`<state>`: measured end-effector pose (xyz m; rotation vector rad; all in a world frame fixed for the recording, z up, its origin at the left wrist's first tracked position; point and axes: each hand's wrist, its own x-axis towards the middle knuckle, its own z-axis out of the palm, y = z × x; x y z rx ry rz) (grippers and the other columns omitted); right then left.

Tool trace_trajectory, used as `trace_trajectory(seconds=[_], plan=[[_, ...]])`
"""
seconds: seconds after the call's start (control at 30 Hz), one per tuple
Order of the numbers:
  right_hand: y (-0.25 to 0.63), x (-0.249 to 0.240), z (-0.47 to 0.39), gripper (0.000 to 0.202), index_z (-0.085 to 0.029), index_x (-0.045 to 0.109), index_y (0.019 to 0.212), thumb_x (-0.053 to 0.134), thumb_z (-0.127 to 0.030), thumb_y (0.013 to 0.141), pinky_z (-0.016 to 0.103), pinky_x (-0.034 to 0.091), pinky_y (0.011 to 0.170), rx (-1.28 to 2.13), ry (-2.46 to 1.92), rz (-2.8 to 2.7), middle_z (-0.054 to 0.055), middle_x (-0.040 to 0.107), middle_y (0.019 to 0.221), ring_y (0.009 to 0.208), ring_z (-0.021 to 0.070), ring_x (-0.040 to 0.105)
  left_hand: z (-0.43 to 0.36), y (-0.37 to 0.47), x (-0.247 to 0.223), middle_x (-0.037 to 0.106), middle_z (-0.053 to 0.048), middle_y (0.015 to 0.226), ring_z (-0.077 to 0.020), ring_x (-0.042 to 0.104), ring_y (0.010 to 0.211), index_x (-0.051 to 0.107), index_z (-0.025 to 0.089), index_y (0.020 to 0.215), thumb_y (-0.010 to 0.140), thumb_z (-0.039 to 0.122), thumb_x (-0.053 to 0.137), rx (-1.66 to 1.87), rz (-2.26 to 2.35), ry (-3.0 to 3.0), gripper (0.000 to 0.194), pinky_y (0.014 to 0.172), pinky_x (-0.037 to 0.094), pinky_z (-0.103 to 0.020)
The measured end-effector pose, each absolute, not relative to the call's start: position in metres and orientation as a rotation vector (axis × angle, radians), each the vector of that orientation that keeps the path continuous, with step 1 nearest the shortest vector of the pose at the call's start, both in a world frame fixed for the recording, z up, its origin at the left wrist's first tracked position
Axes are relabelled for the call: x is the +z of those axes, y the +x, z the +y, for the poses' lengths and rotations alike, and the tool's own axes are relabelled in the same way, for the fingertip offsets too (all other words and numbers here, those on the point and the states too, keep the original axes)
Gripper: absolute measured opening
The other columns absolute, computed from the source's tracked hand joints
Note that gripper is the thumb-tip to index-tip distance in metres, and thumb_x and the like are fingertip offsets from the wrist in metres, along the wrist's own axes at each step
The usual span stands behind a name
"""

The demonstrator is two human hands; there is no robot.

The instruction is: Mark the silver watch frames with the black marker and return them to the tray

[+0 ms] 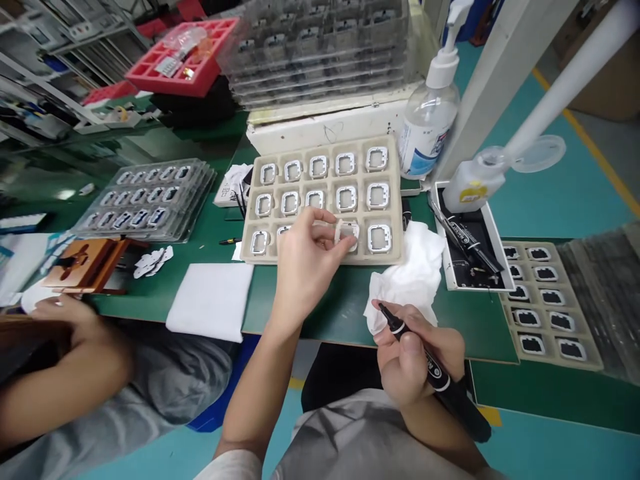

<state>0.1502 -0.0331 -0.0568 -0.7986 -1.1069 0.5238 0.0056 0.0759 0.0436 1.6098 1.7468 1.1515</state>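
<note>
A beige tray [256,200] holds several square silver frames in rows, such as the silver frame [379,238] at its lower right corner. Over the tray's front row, my left hand [310,260] pinches a small square frame [345,231] between thumb and fingers. My right hand [417,350] is wrapped round a black marker pen [436,370], whose dark tip points up and to the left. Beside that hand lies a crumpled white cloth [413,273].
A pump bottle [430,120] and a white box [450,260] with pens stand right of the tray. Stacked clear trays [145,200] lie left, near another person's arm [70,373]. A folded white cloth [210,300] lies at the table's front edge.
</note>
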Motion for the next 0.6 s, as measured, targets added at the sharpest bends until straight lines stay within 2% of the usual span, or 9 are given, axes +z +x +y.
trace_trajectory(seconds=[0.13,0.23,0.33,0.4,0.5,0.6], plan=[[0.149,-0.050,-0.030,0.018,-0.026,0.072,0.133,0.066,-0.023,0.116,0.061,0.080,0.080,0.490,-0.733,-1.032,-0.004,0.072,0.076,0.067,0.0245,0.075,0.085,0.011,0.042,0.073,0.004,0.086,-0.0152,0.065,0.064,0.065,0.024,0.097,0.083,0.019,0.097,1.075,1.913,1.808,0.035,0.072,0.051,-0.032],[0.150,-0.044,-0.027,0.019,-0.024,0.075,0.133,0.068,-0.022,0.116,0.058,0.080,0.078,0.504,-0.702,-0.990,-0.003,0.073,0.076,0.067,0.0244,0.075,0.080,0.010,0.043,0.071,0.000,0.084,-0.0189,0.065,0.070,0.068,0.023,0.086,0.094,0.027,0.092,0.928,1.967,2.011,0.026,0.071,0.045,-0.034],[0.155,-0.036,-0.025,0.017,-0.022,0.078,0.129,0.068,-0.020,0.116,0.050,0.079,0.075,0.520,-0.637,-0.942,-0.003,0.071,0.073,0.064,0.0215,0.072,0.079,0.011,0.045,0.073,-0.004,0.086,-0.0220,0.066,0.073,0.072,0.021,0.082,0.107,0.028,0.079,0.752,1.963,2.164,0.028,0.071,0.042,-0.036],[0.160,-0.032,-0.022,0.013,-0.021,0.080,0.119,0.069,-0.019,0.115,0.046,0.078,0.070,0.532,-0.616,-0.912,-0.004,0.070,0.070,0.060,0.0193,0.069,0.081,0.016,0.047,0.075,-0.006,0.091,-0.0232,0.069,0.079,0.075,0.020,0.088,0.112,0.027,0.073,0.726,1.907,2.253,0.025,0.073,0.045,-0.037],[0.171,-0.030,-0.018,0.008,-0.020,0.081,0.108,0.073,-0.017,0.108,0.044,0.076,0.063,0.489,-0.638,-0.832,-0.004,0.069,0.068,0.053,0.0182,0.063,0.086,0.030,0.052,0.077,-0.010,0.107,-0.0277,0.075,0.099,0.080,0.019,0.108,0.115,0.028,0.071,0.641,1.732,2.421,0.015,0.083,0.054,-0.038],[0.179,-0.033,-0.015,0.010,-0.022,0.078,0.099,0.071,-0.018,0.104,0.043,0.070,0.056,0.429,-0.699,-0.819,-0.005,0.061,0.061,0.045,0.0164,0.054,0.093,0.042,0.057,0.076,-0.014,0.123,-0.0337,0.074,0.118,0.079,0.018,0.122,0.113,0.032,0.075,0.448,1.638,2.525,0.017,0.094,0.059,-0.042]])
